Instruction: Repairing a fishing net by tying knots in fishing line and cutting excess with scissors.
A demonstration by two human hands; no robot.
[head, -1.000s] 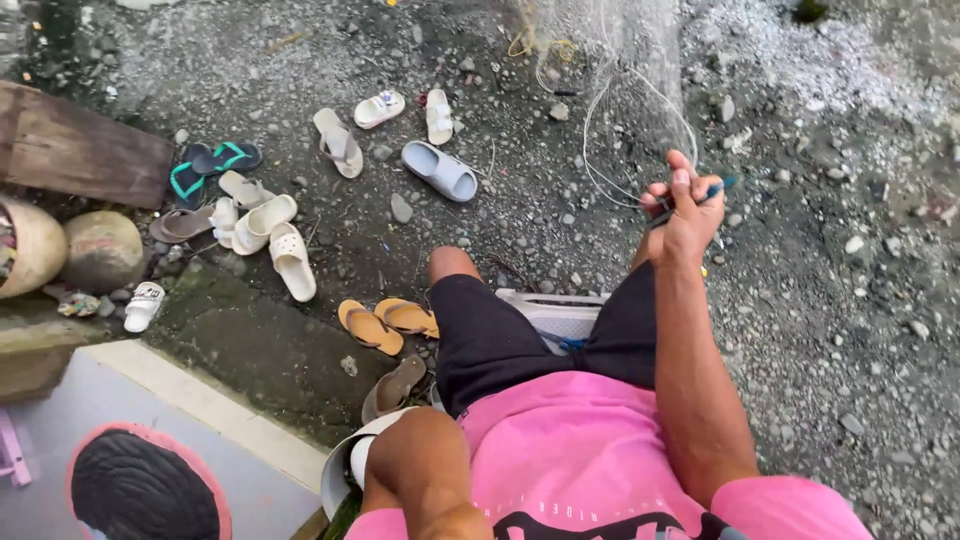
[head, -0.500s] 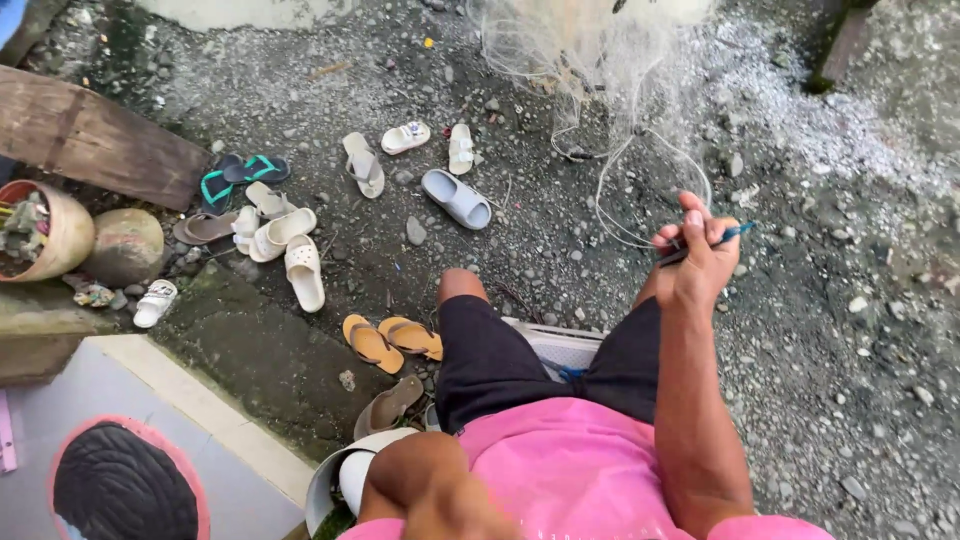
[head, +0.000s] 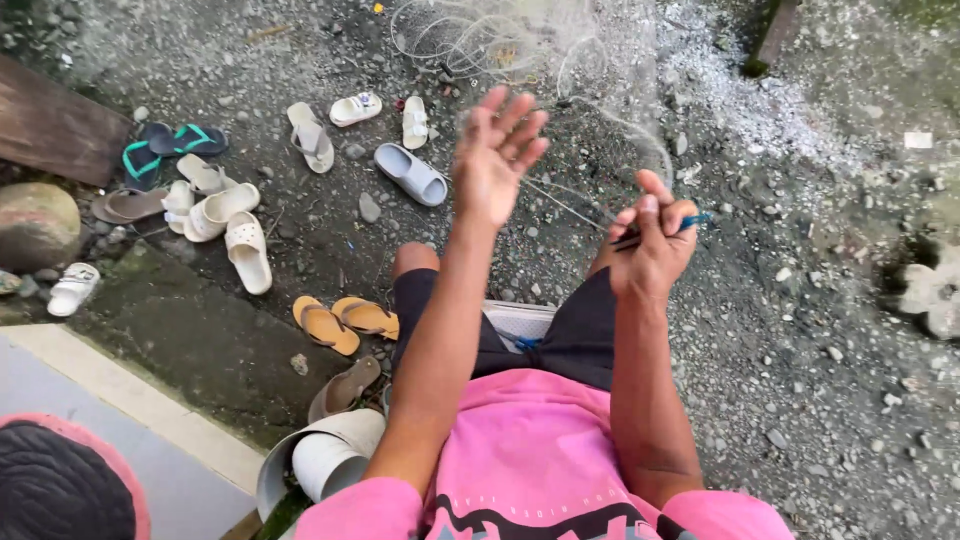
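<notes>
A pale fishing net [head: 520,45] lies bunched on the gravel ahead of my knees, with thin strands running back toward my hands. My right hand [head: 655,245] is closed on a slim blue tool [head: 690,222] and a strand of the net line. My left hand [head: 500,155] is raised above the ground with fingers spread, holding nothing, close to the net's near edge. I am seated, in a pink shirt and dark shorts.
Several sandals and slippers lie scattered at left, among them a grey slide [head: 410,172] and an orange pair [head: 345,320]. A wooden plank [head: 55,125] and a round stone [head: 35,225] sit far left. White curved pipe pieces [head: 320,460] rest by my left side.
My left arm has come up from beside my body, the hand now open over the net. The right hand stays closed on the blue tool. The camera has tilted slightly.
</notes>
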